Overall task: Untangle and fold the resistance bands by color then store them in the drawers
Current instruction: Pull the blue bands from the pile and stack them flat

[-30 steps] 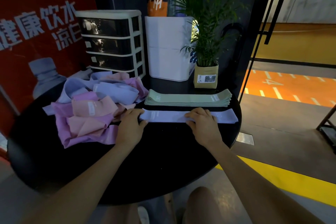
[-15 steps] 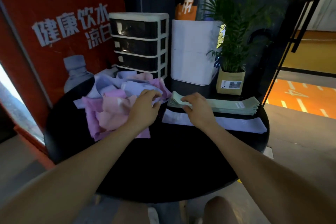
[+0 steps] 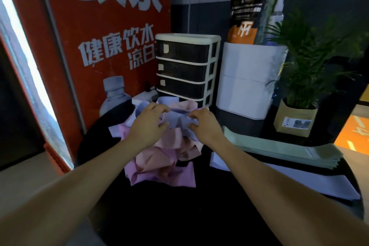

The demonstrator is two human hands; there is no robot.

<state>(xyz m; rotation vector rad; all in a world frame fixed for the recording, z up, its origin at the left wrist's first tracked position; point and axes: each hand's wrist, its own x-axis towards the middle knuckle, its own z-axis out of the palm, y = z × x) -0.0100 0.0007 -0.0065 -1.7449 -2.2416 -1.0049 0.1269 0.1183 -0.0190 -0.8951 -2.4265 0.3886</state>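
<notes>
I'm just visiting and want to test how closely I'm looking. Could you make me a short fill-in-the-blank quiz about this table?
1. Both hands, left hand and right hand, grip a band of ____ colour atop the tangled pile.
2. The neat stack of folded bands beside the pile is pale ____.
3. The drawer unit behind the pile has all its drawers ____.
4. The potted plant stands to the ____ of the white bin.

Missing words: lavender; green; closed; right

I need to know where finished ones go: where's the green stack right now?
In the head view, the green stack lies flat on the right side of the table, in front of the potted plant and just behind the flattened lavender band.
</notes>
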